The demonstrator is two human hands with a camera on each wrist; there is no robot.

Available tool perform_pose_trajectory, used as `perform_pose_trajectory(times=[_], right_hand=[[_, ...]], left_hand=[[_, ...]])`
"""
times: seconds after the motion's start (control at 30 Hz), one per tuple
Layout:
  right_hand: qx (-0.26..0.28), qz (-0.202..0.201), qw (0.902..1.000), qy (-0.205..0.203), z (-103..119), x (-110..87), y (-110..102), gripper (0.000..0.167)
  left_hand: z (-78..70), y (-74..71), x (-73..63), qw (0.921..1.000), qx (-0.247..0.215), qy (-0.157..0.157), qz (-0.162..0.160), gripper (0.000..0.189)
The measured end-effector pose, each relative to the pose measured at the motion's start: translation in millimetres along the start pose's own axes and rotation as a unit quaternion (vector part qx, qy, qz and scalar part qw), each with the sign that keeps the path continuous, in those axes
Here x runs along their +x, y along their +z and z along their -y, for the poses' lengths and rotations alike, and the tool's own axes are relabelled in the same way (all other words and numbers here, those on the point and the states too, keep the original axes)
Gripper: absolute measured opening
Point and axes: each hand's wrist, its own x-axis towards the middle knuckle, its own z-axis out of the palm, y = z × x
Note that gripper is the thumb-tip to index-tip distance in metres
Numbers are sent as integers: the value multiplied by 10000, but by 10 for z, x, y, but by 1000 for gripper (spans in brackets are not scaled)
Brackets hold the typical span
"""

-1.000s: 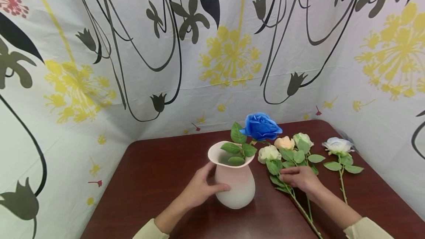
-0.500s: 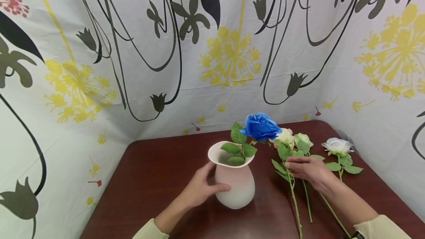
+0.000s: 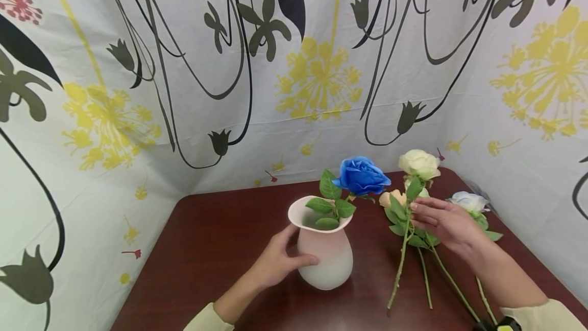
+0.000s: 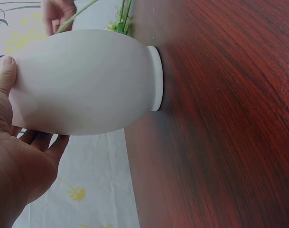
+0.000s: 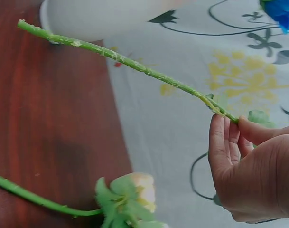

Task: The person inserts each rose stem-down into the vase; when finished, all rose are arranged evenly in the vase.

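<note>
A white vase [image 3: 327,259] with a flared rim stands upright on the table, and a blue rose [image 3: 362,175] leans out of its mouth to the right. My left hand [image 3: 277,258] grips the vase's left side, thumb in front; the left wrist view shows its fingers round the pale body [image 4: 87,85]. To the right of the vase, my right hand [image 3: 445,221] pinches a cream-white rose [image 3: 419,164] by its stem below the bloom. That stem [image 5: 135,64] hangs slanted above the table in the right wrist view, its cut end free.
On the dark red table [image 3: 220,239], a peach rose [image 3: 392,199] and another pale rose, partly hidden behind the lifted one, lie at the right. A bluish-white rose [image 3: 467,201] lies farther right. Patterned cloth [image 3: 184,75] hangs behind and along both sides.
My right hand has lifted the cream-white rose off the table, moving it up and slightly right, and its stem now hangs more upright. The left hand and vase have stayed put.
</note>
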Motion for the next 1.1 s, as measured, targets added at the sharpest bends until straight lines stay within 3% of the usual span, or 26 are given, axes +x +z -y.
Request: perform_pose_trajectory(times=[0.2, 0.47, 0.77, 1.1], right_hand=[[1144, 369, 9907, -636, 212, -80, -16, 32], [2495, 638, 9605, -1059, 464, -200, 23, 28], [3437, 716, 9281, -1238, 696, -358, 106, 29], [4120, 651, 8914, -1770, 865, -553, 286, 31]], left_hand=[[0, 3, -1, 10000, -3, 12, -14, 80], [-14, 1, -2, 10000, -63, -29, 6, 80], [-20, -2, 0, 10000, -31, -50, 25, 81], [-25, -5, 5, 10000, -28, -79, 35, 82]])
